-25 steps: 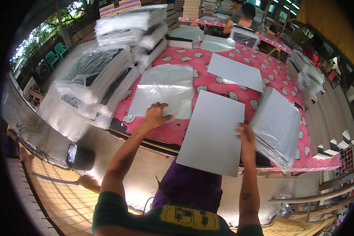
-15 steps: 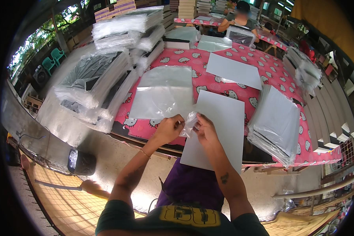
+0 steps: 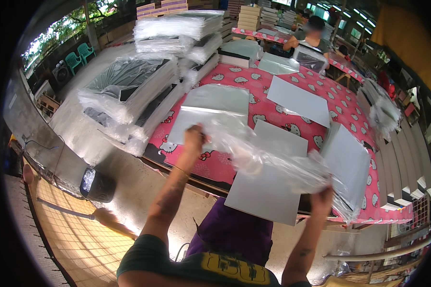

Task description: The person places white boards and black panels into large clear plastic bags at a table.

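Observation:
A clear plastic bag (image 3: 258, 155) is stretched between my two hands, slanting down to the right and blurred by motion. My left hand (image 3: 194, 138) grips its left end, over a pile of flat clear bags (image 3: 218, 99). Its right end is pinched in my right hand (image 3: 322, 195), beside a stack of plastic-wrapped white boards (image 3: 345, 165). Below the bag lies a white board (image 3: 263, 193), its near end jutting past the table edge toward me. The bag hides part of this board's middle.
The table has a pink patterned cover (image 3: 292, 125). Another white board (image 3: 299, 99) lies farther back. Tall stacks of plastic-wrapped dark panels (image 3: 129, 88) stand at the left, grey-edged boards (image 3: 397, 162) at the right. A person (image 3: 313, 38) works across the table.
My hands have moved apart, the left one up and left, the right one down and right. The bunched plastic between them is now spread out wide.

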A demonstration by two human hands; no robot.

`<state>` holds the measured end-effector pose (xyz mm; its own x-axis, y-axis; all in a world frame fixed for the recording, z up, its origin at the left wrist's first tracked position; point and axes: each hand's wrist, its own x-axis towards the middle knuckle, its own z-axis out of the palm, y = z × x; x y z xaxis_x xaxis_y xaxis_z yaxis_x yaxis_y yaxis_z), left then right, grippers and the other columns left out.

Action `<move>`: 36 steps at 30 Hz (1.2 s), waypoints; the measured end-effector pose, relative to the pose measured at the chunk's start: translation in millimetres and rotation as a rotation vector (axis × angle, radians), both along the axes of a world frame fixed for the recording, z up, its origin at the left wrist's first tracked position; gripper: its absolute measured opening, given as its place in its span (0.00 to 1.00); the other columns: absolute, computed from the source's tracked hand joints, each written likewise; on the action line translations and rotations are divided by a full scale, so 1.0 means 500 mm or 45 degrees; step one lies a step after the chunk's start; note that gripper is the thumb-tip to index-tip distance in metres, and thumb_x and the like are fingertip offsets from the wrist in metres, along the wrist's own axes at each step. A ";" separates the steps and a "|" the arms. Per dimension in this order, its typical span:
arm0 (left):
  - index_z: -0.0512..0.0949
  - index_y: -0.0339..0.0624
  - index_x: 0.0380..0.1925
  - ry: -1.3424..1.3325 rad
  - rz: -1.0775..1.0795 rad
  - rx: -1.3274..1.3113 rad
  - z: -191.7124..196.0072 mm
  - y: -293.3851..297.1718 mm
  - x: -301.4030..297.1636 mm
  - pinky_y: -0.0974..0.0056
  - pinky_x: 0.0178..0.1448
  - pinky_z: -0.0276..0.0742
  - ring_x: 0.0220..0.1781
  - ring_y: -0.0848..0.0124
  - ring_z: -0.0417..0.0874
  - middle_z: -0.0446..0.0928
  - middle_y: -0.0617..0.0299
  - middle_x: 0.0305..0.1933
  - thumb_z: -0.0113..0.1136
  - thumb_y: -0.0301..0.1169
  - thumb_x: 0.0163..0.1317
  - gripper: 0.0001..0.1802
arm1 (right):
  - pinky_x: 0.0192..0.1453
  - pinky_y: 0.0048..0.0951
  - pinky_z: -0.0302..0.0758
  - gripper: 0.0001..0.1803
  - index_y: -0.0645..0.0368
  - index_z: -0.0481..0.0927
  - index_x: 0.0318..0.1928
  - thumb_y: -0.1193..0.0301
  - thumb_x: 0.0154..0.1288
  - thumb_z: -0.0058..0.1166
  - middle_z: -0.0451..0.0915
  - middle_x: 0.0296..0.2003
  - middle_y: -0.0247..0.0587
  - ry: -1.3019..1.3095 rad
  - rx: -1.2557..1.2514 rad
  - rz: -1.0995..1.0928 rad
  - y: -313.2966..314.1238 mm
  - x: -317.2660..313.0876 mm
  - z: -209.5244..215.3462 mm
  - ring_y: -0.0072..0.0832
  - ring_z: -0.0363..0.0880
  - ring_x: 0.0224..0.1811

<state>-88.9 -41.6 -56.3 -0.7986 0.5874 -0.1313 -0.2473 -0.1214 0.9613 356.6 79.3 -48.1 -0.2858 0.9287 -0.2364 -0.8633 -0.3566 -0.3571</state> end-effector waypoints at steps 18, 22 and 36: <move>0.77 0.33 0.34 0.658 -0.641 0.255 0.139 -0.016 0.340 0.74 0.37 0.68 0.33 0.84 0.68 0.73 0.72 0.29 0.56 0.33 0.67 0.11 | 0.52 0.32 0.75 0.07 0.60 0.73 0.44 0.73 0.67 0.52 0.77 0.37 0.32 -0.503 0.854 0.222 -0.169 -0.240 0.133 0.22 0.77 0.42; 0.75 0.34 0.32 0.755 -0.419 0.247 0.139 -0.028 0.334 0.70 0.31 0.68 0.29 0.81 0.70 0.73 0.68 0.27 0.58 0.30 0.66 0.09 | 0.51 0.34 0.78 0.06 0.60 0.74 0.42 0.73 0.67 0.52 0.79 0.36 0.33 -0.306 0.621 0.320 -0.215 -0.232 0.173 0.24 0.79 0.41; 0.66 0.35 0.36 0.957 -0.041 0.193 0.126 -0.035 0.304 0.68 0.25 0.68 0.22 0.75 0.71 0.70 0.59 0.25 0.51 0.23 0.66 0.05 | 0.55 0.30 0.73 0.12 0.58 0.71 0.46 0.70 0.65 0.57 0.77 0.37 0.32 -0.113 0.548 0.181 -0.235 -0.184 0.071 0.21 0.76 0.40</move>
<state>63.3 -59.3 6.6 -0.6232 0.5804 0.5242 0.4607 -0.2691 0.8458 264.5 -38.3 -12.5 -0.4139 0.9005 0.1332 -0.7760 -0.2725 -0.5688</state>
